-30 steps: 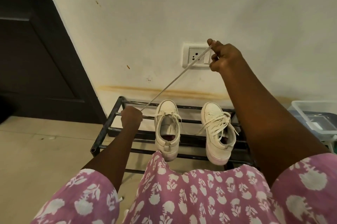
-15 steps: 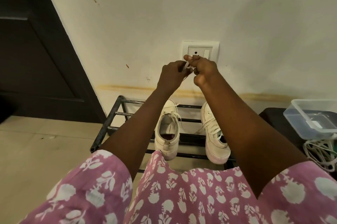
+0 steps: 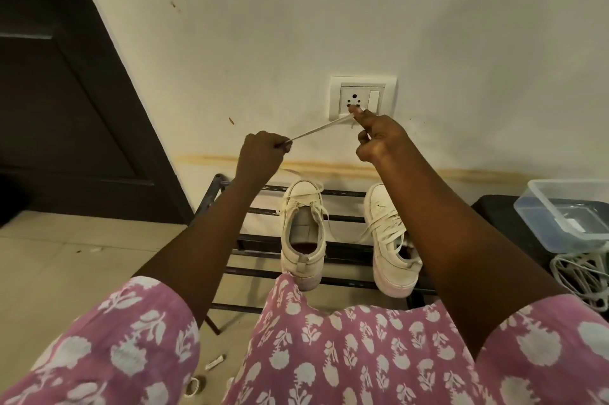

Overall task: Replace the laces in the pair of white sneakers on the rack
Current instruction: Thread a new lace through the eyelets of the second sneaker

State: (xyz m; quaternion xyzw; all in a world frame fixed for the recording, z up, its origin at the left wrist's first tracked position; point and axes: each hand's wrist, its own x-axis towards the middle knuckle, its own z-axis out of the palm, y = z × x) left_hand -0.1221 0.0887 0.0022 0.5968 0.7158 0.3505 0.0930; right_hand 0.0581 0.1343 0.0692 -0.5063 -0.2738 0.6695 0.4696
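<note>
Two white sneakers stand on a black metal rack [image 3: 211,193] against the wall, toes to the wall. The left sneaker [image 3: 302,233] has loose lacing near the toe. The right sneaker [image 3: 389,239] is laced, and my right forearm hides part of it. Above the rack I hold a flat white lace [image 3: 318,129] stretched between both hands. My left hand [image 3: 262,152] grips its lower end in a fist. My right hand [image 3: 375,136] pinches the upper end between thumb and fingertips, in front of a wall socket.
A wall socket plate [image 3: 362,88] sits above the rack. A dark door [image 3: 66,91] stands at the left. A clear plastic box [image 3: 566,213] rests on a dark surface at the right, with white cables [image 3: 583,276] below it. Small bits lie on the tiled floor [image 3: 49,272].
One second ago the lace was pulled long, left hand low by the rack. The hands then met at the socket. Now they are apart again with a short stretch of lace between them.
</note>
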